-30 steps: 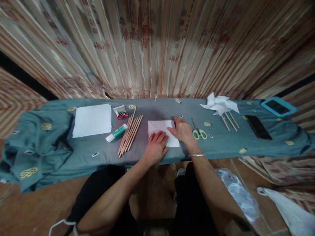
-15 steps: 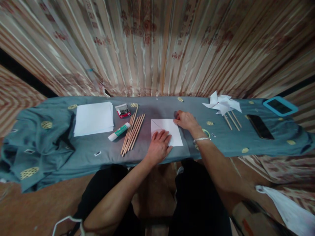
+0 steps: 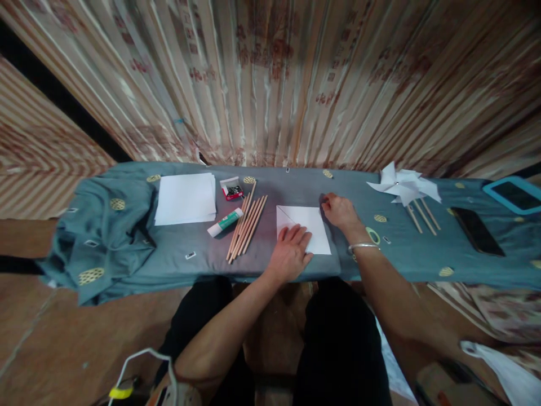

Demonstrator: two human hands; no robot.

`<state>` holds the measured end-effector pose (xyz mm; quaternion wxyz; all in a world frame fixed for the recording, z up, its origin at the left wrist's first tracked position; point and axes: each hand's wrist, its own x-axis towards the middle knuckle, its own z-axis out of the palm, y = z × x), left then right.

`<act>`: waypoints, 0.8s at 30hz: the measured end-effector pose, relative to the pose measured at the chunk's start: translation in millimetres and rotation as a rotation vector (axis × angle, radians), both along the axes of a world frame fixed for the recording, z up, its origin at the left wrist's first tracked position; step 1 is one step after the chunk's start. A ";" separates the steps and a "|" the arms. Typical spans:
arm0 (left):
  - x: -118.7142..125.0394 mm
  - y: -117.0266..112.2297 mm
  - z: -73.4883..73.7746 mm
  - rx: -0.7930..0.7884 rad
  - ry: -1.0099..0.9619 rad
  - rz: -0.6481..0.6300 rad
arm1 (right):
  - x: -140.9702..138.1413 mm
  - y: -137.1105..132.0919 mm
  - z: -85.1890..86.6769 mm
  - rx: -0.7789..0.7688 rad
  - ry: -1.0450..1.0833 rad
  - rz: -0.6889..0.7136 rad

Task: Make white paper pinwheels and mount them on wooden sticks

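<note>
A white square sheet of paper (image 3: 308, 221) with a diagonal crease lies on the grey-blue cloth (image 3: 270, 256) in front of me. My left hand (image 3: 291, 251) rests flat on its near left part, fingers spread. At the sheet's far right corner my right hand (image 3: 339, 210) has its fingers curled and pinched on the paper's edge; a metal bangle circles that wrist. Partly hidden under my right forearm are scissors (image 3: 373, 234) with yellow-green handles.
Left of the sheet lie several wooden sticks (image 3: 247, 226), a glue stick (image 3: 225, 222), a small red box (image 3: 231, 189) and a stack of white paper (image 3: 186, 198). At the right are finished white pinwheels (image 3: 404, 186), a black phone (image 3: 477, 230) and a blue-cased tablet (image 3: 513, 194). A striped curtain hangs behind.
My right hand slid from the sheet's right side up to its far right corner and curled. My left hand stayed on the paper. The camera turned left.
</note>
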<state>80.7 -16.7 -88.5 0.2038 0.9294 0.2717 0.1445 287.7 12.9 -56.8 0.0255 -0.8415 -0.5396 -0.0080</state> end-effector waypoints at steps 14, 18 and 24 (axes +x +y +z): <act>-123.6 76.0 31.1 0.088 -0.256 0.607 | -131.2 -12.6 16.9 0.552 0.626 0.143; -154.3 77.6 22.4 0.103 -0.103 0.664 | -147.2 -28.6 -2.5 0.566 0.799 0.177; -159.0 80.5 17.6 0.073 0.006 0.635 | -142.6 -45.9 -27.8 0.502 0.941 0.174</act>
